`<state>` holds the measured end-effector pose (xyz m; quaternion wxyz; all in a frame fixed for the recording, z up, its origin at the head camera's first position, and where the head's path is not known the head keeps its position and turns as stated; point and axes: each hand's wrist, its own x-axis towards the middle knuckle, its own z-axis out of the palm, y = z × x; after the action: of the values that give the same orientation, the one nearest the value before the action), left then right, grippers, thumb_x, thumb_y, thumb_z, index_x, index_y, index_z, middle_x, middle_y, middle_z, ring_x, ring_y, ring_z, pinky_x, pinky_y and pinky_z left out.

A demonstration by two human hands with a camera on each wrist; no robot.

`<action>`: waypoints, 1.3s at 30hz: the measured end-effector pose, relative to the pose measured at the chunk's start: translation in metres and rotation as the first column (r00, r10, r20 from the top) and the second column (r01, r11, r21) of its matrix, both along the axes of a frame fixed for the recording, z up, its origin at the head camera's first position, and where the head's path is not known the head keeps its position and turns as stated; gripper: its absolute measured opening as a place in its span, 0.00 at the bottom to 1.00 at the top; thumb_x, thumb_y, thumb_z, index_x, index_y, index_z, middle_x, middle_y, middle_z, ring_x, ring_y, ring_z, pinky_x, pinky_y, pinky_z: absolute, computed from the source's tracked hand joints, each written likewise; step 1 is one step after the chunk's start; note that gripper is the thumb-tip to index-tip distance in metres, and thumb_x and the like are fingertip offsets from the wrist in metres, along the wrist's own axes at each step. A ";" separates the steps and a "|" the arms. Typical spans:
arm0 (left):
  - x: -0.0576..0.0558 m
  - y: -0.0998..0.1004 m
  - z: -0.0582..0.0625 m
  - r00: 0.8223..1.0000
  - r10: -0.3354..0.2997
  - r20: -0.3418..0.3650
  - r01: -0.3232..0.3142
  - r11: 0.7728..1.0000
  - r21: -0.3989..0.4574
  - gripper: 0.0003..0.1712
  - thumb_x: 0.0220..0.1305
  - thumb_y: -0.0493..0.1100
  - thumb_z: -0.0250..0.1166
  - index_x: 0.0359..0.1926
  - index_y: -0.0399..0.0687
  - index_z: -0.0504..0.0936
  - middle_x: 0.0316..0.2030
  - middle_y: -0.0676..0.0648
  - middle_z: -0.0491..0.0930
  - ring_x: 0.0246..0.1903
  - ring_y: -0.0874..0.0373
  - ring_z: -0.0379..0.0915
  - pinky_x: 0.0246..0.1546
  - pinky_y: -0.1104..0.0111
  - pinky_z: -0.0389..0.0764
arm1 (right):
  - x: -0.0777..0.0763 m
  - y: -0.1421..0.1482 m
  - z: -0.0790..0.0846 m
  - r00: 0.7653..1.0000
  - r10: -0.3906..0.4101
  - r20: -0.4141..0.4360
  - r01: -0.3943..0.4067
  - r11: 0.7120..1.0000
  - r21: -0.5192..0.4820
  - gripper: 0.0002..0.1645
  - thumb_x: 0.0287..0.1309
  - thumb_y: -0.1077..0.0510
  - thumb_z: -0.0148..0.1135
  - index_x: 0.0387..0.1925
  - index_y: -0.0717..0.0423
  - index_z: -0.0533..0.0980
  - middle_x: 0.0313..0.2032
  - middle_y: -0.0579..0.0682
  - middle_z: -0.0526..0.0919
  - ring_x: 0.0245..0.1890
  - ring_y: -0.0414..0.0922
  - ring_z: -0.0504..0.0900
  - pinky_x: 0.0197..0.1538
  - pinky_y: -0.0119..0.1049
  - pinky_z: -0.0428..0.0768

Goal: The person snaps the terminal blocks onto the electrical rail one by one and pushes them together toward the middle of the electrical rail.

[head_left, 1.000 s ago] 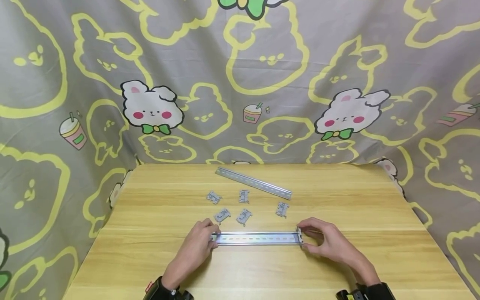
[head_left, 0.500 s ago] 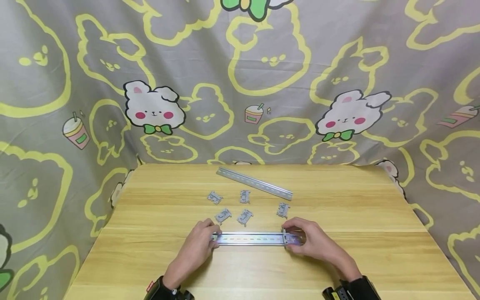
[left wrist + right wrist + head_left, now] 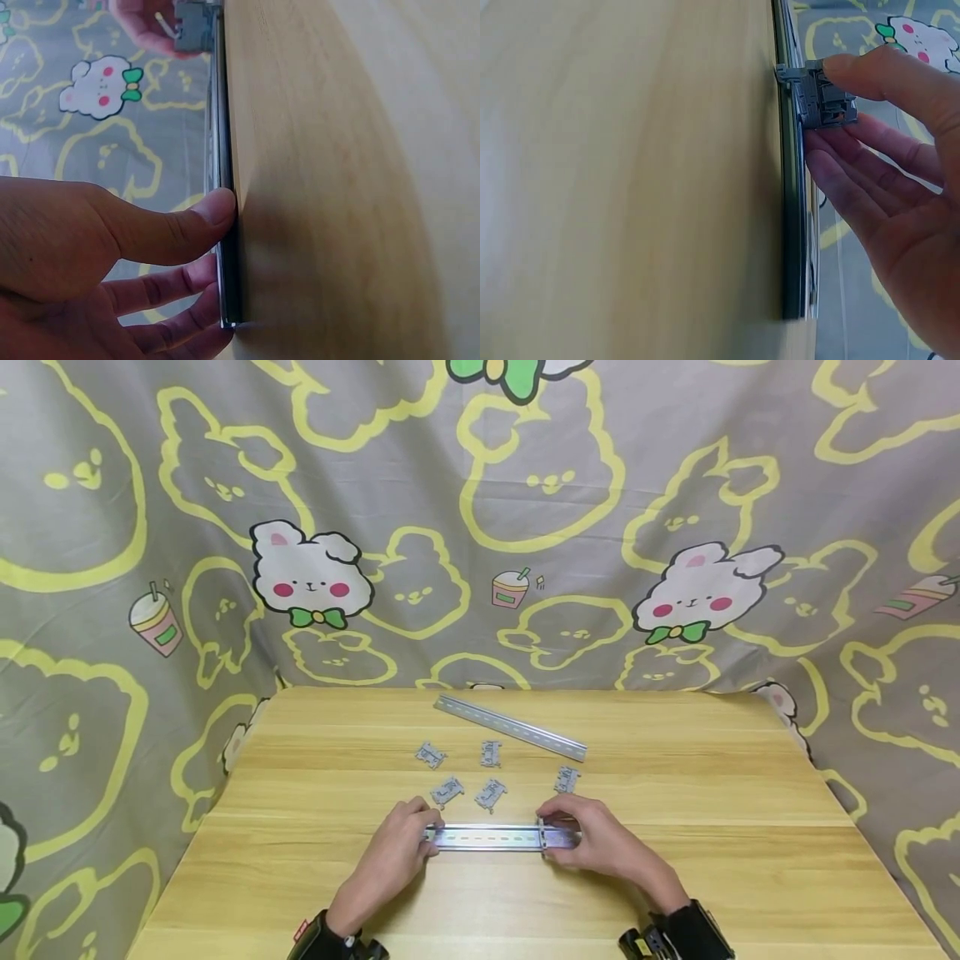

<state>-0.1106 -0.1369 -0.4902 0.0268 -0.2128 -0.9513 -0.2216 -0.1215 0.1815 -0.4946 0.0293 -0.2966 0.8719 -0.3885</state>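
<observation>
A slotted metal DIN rail (image 3: 487, 838) lies crosswise near the front of the table. My left hand (image 3: 393, 852) grips its left end; in the left wrist view the thumb (image 3: 216, 208) presses one long edge and fingers are behind the other. A grey plastic DIN-rail block (image 3: 826, 101) sits across the rail, right of its middle. My right hand (image 3: 596, 842) pinches that block between thumb and fingers, as the right wrist view shows. The rail's right end juts out past the block, partly under the right hand. Whether the block is latched cannot be seen.
Several similar grey blocks (image 3: 491, 794) lie loose behind the rail, one (image 3: 567, 778) close to the right hand. A second DIN rail (image 3: 510, 727) lies slantwise farther back on the wooden table (image 3: 315, 727). A patterned curtain (image 3: 420, 527) hangs behind and at both sides.
My right hand has moved left with the grey block, from the rail's right end to a spot nearer its middle. My left hand keeps its hold on the left end.
</observation>
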 end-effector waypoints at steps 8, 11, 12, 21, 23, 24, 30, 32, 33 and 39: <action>0.000 -0.001 -0.001 1.000 -0.003 -0.016 0.003 1.000 0.001 0.16 0.43 0.37 0.77 0.37 0.44 0.87 0.35 0.48 0.80 0.33 0.55 0.71 0.35 0.63 0.82 | -0.004 -0.021 0.000 1.000 0.011 -0.020 -0.011 1.000 0.029 0.30 0.38 0.59 0.78 0.48 0.59 0.79 0.45 0.49 0.85 0.44 0.44 0.81 0.49 0.47 0.81; 0.000 -0.001 -0.001 1.000 -0.005 -0.029 0.005 1.000 0.000 0.16 0.42 0.36 0.77 0.37 0.44 0.87 0.35 0.48 0.80 0.33 0.55 0.72 0.35 0.62 0.82 | -0.006 -0.028 0.000 1.000 0.014 -0.003 -0.014 1.000 0.025 0.30 0.38 0.59 0.78 0.48 0.59 0.80 0.45 0.49 0.85 0.44 0.43 0.82 0.49 0.46 0.81; 0.000 -0.001 -0.001 0.999 -0.004 -0.032 0.004 1.000 -0.002 0.16 0.42 0.37 0.77 0.37 0.44 0.87 0.35 0.48 0.80 0.33 0.55 0.72 0.36 0.62 0.82 | -0.006 -0.030 0.000 1.000 0.015 0.001 -0.015 1.000 0.022 0.29 0.38 0.59 0.78 0.48 0.59 0.80 0.45 0.49 0.85 0.44 0.43 0.82 0.49 0.44 0.82; -0.002 -0.002 -0.002 0.999 -0.018 -0.044 0.018 1.000 -0.001 0.16 0.41 0.36 0.77 0.36 0.44 0.87 0.35 0.47 0.81 0.33 0.55 0.72 0.35 0.62 0.82 | -0.009 -0.049 0.001 0.999 0.032 0.023 -0.032 0.999 -0.014 0.29 0.39 0.59 0.78 0.47 0.61 0.79 0.45 0.50 0.85 0.44 0.44 0.83 0.48 0.38 0.84; -0.002 -0.002 -0.002 0.999 -0.023 -0.041 0.023 1.000 0.000 0.16 0.42 0.36 0.77 0.36 0.44 0.87 0.35 0.47 0.81 0.33 0.55 0.72 0.35 0.62 0.82 | -0.009 -0.053 0.001 0.999 0.033 0.030 -0.033 0.999 -0.014 0.29 0.40 0.58 0.78 0.47 0.61 0.79 0.45 0.50 0.85 0.44 0.44 0.83 0.49 0.38 0.84; -0.003 -0.002 -0.002 0.999 -0.025 -0.041 0.025 1.000 0.000 0.16 0.42 0.36 0.77 0.37 0.44 0.87 0.35 0.47 0.81 0.33 0.55 0.72 0.35 0.62 0.82 | -0.009 -0.055 0.000 0.999 0.033 0.034 -0.032 0.999 -0.014 0.29 0.40 0.59 0.78 0.47 0.61 0.79 0.45 0.50 0.85 0.44 0.44 0.83 0.49 0.38 0.84; -0.003 -0.002 -0.002 0.999 -0.027 -0.037 0.028 1.000 0.002 0.16 0.42 0.37 0.77 0.37 0.43 0.86 0.36 0.47 0.80 0.33 0.55 0.72 0.35 0.62 0.82 | -0.009 -0.061 0.001 0.998 0.028 0.064 -0.027 1.000 -0.009 0.29 0.40 0.59 0.77 0.48 0.61 0.79 0.46 0.50 0.85 0.45 0.44 0.83 0.50 0.39 0.83; -0.003 -0.002 -0.002 0.999 -0.028 -0.039 0.028 1.000 0.000 0.16 0.42 0.37 0.77 0.36 0.44 0.86 0.35 0.47 0.80 0.33 0.54 0.72 0.35 0.62 0.82 | -0.008 -0.062 0.001 0.997 0.027 0.066 -0.027 1.000 -0.003 0.29 0.41 0.59 0.77 0.48 0.61 0.79 0.46 0.50 0.85 0.46 0.44 0.83 0.51 0.38 0.83; -0.003 -0.002 -0.002 0.999 -0.028 -0.041 0.028 1.000 -0.001 0.16 0.42 0.37 0.77 0.36 0.44 0.86 0.35 0.47 0.80 0.33 0.54 0.72 0.35 0.62 0.82 | -0.008 -0.063 0.001 0.997 0.027 0.065 -0.027 1.000 0.000 0.29 0.41 0.58 0.77 0.48 0.61 0.79 0.46 0.50 0.85 0.46 0.44 0.83 0.51 0.38 0.83; -0.003 -0.002 -0.001 0.999 -0.025 -0.035 0.025 1.000 -0.003 0.16 0.42 0.37 0.77 0.36 0.43 0.86 0.35 0.47 0.80 0.33 0.54 0.72 0.35 0.62 0.82 | -0.008 -0.065 0.001 0.998 0.030 0.063 -0.030 1.000 0.003 0.29 0.42 0.58 0.77 0.48 0.61 0.79 0.46 0.51 0.84 0.46 0.44 0.83 0.52 0.38 0.83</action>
<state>-0.1133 -0.1394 -0.4915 0.0404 -0.2284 -0.9482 -0.2169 -0.1300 0.1165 -0.4940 0.0630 -0.2974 0.8668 -0.3952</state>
